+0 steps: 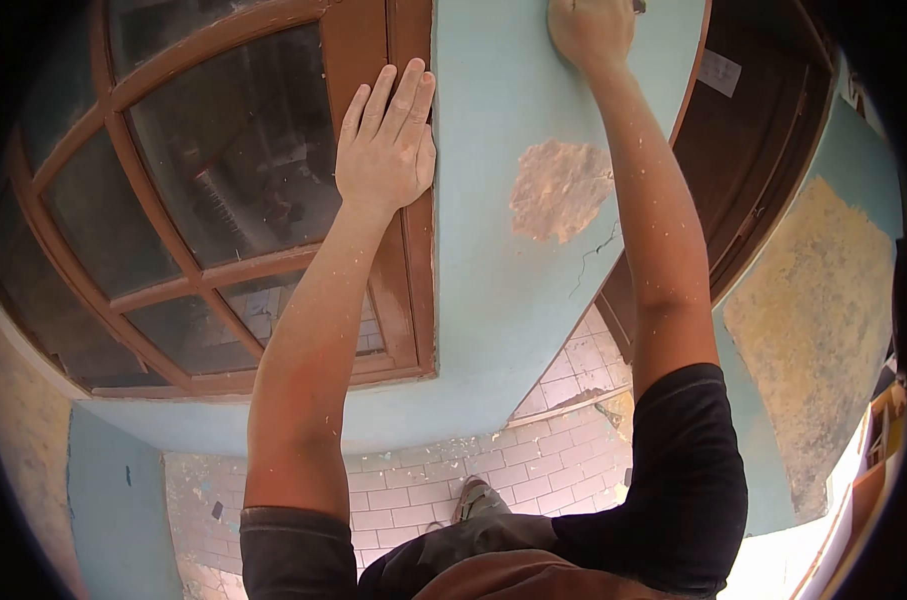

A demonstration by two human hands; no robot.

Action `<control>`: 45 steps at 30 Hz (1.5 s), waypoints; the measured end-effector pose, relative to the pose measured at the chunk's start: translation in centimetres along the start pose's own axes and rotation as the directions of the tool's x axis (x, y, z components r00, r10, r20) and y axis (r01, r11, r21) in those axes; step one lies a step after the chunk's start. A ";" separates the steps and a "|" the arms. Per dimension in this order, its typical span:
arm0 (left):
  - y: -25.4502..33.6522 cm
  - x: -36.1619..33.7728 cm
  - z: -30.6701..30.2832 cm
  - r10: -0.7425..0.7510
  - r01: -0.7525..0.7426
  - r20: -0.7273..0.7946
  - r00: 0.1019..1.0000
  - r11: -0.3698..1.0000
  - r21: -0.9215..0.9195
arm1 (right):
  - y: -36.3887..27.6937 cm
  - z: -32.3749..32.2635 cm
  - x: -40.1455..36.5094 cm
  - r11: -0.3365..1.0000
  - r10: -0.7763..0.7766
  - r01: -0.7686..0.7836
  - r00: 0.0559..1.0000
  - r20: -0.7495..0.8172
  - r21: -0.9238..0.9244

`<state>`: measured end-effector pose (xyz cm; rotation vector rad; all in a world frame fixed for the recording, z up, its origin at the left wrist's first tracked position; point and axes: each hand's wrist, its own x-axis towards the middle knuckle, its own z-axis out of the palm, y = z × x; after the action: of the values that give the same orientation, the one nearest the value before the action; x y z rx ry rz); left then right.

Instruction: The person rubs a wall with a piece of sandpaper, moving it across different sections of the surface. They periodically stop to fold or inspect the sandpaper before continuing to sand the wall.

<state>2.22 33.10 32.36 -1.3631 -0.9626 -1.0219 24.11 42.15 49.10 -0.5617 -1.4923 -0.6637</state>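
Observation:
My left hand [385,150] lies flat with its fingers stretched out against the brown wooden window frame [410,290], beside the edge of the light blue wall [483,250]. My right hand [591,32] is raised to the upper part of the same wall and its fingers are closed. A small dark bit of something shows at its right side, but the top of the picture cuts off the rest. Below the right hand, a patch of bare plaster [561,190] shows where the paint is gone, and a thin crack [585,262] runs beneath it.
Window panes [238,140] fill the left side. A dark doorway [743,150] with a paper [718,73] opens at right, near another peeled wall area [808,320]. Paint flakes lie on the tiled floor [423,485], where one shoe [479,497] shows.

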 end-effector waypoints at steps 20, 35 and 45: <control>0.3 -0.3 -0.1 0.014 -0.012 -0.014 1.000 0.994 0.112 | -3.8 -3.3 -32.3 0.832 -0.550 0.489 0.789 0.272 0.264; 0.2 -0.1 0.2 0.020 -0.016 -0.039 0.999 0.994 0.110 | -3.0 -5.0 -38.8 0.974 -0.225 0.214 0.899 0.376 0.070; 0.2 -0.2 0.4 0.023 -0.016 -0.061 0.998 0.994 0.109 | 1.6 -3.1 -20.0 0.896 0.440 -0.443 0.882 -0.167 0.021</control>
<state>2.40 33.53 32.12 -1.2422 -0.9434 -0.9775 28.11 42.24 29.16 -0.8102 -1.1451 -0.3540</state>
